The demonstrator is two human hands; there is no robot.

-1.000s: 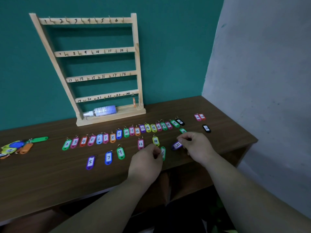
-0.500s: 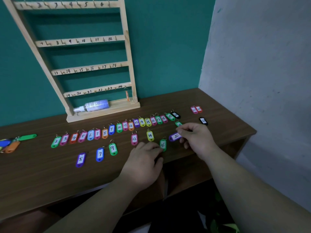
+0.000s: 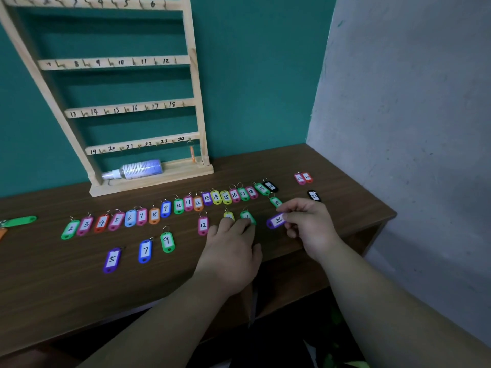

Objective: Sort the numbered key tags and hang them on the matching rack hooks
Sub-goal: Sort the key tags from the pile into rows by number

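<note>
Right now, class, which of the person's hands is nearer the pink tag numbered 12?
Left. The left hand lies close beside the pink 12 tag, its fingers touching a yellow tag and a green tag. The right hand is farther to the right, pinching a purple tag.

A dark brown wooden table point(image 3: 79, 301) sits in a corner between a teal wall point(image 3: 252, 75) and a grey wall point(image 3: 411, 102).

Bare surface runs along the table's point(image 3: 66, 288) front edge toward its left corner; I can pass there. The long row of tags point(image 3: 188, 203) crosses the middle, before the rack point(image 3: 195, 75) at the back edge. Three loose tags point(image 3: 145, 251) lie nearer the front edge. My left hand point(image 3: 231, 251) and right hand point(image 3: 310, 227), pinching a purple tag point(image 3: 276, 221), crowd the front right. The grey wall point(image 3: 411, 102) closes the right edge.
</note>
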